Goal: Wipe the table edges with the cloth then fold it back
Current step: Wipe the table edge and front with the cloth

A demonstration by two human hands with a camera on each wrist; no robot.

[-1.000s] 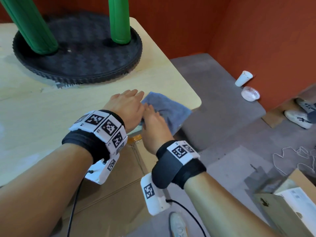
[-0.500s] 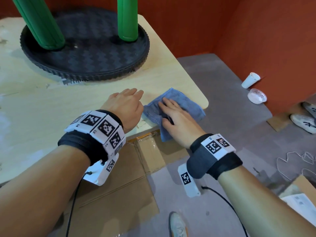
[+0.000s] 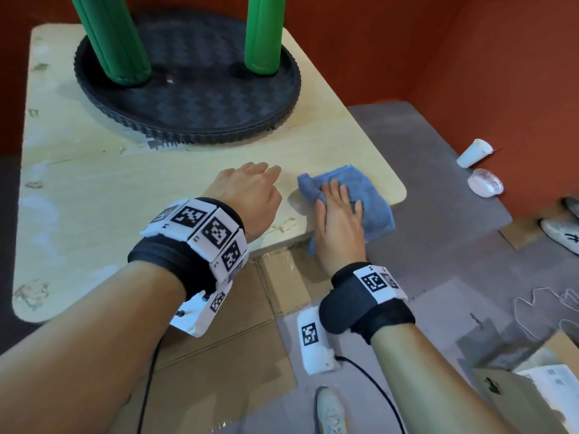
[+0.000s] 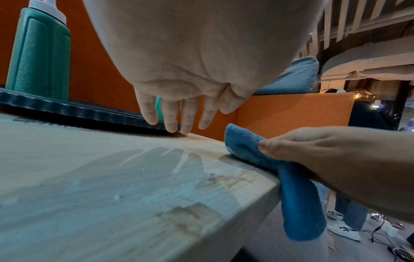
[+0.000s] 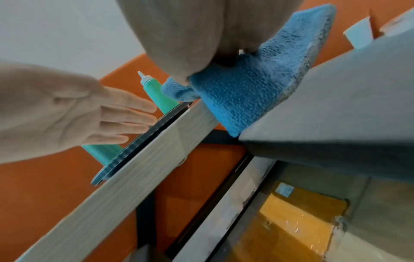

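Note:
A blue cloth lies on the near right corner of the pale wooden table and drapes over its near edge. My right hand presses it flat with straight fingers, the thumb lying against a bunched fold. The left wrist view shows the cloth hanging below the table edge under my right hand. My left hand is open to the left of the cloth and does not touch it. Its fingertips point down at the tabletop. In the right wrist view the cloth wraps the table edge.
A round black tray with two green bottles stands on the far part of the table. On the floor to the right lie a white paper cup, a clear lid and shoes. Flat cardboard lies below the near edge.
My right hand has drawn away from the left hand and spread flat on the cloth, sliding it rightward along the near edge. The left hand has stayed about where it was.

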